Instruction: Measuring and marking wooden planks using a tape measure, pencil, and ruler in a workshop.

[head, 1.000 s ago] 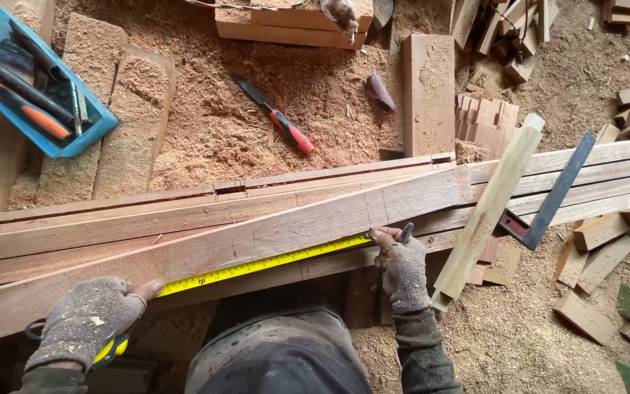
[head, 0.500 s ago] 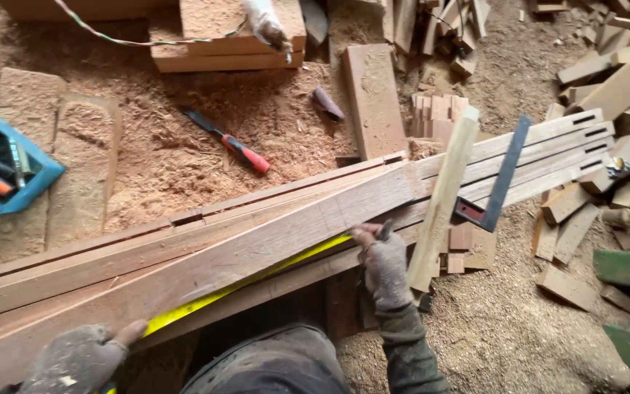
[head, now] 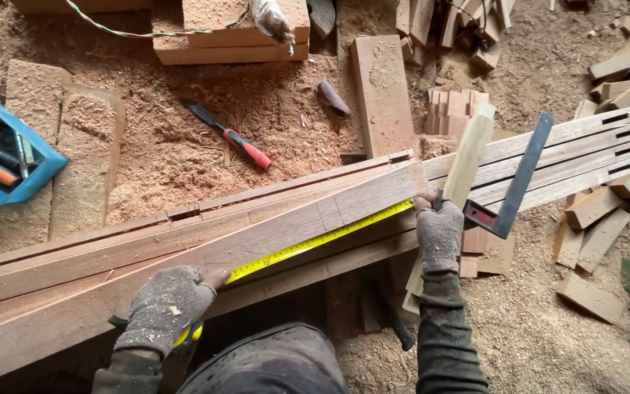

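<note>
A yellow tape measure [head: 315, 242] crosses a reddish-brown plank [head: 184, 255], beside a red-handled chisel [head: 231, 137] and blue tray [head: 34, 175].

A woodworking shop: sawdust [head: 184, 146] everywhere, stacked planks [head: 111, 255], offcuts [head: 592, 211], a chisel [head: 231, 136].

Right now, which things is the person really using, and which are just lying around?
In use:
left hand
right hand
yellow tape measure
long wooden plank

Lying about:
red-handled chisel
try square
blue tool tray
wood offcuts
sawdust

sawdust-covered floor [head: 184, 146], scattered offcuts [head: 592, 219]
</note>
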